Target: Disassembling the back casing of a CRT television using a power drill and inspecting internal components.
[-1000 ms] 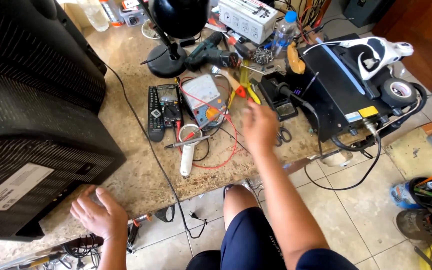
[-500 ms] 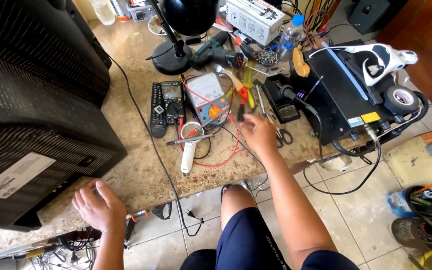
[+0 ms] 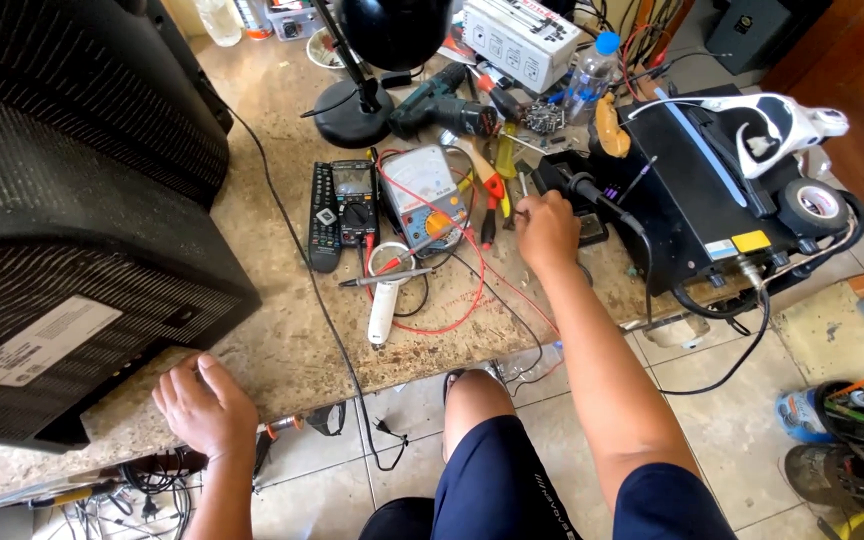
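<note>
Stone bench (image 3: 282, 340) edge lay under flat, empty left hand (image 3: 207, 405). Right hand (image 3: 547, 230) closed among tools beside black unit (image 3: 697, 215); hold unclear. Advised steady grip, clear of red wire (image 3: 472, 300).

The left hand (image 3: 205, 405) lies palm down with fingers loosely spread, its forearm running straight back toward the body, while the right arm stretches forward nearly straight, the right hand (image 3: 545, 230) curled in a loose fist, knuckles up, fingertips pinched together.

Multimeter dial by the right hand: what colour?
Orange, on the grey analog multimeter; head view shows it.
</note>
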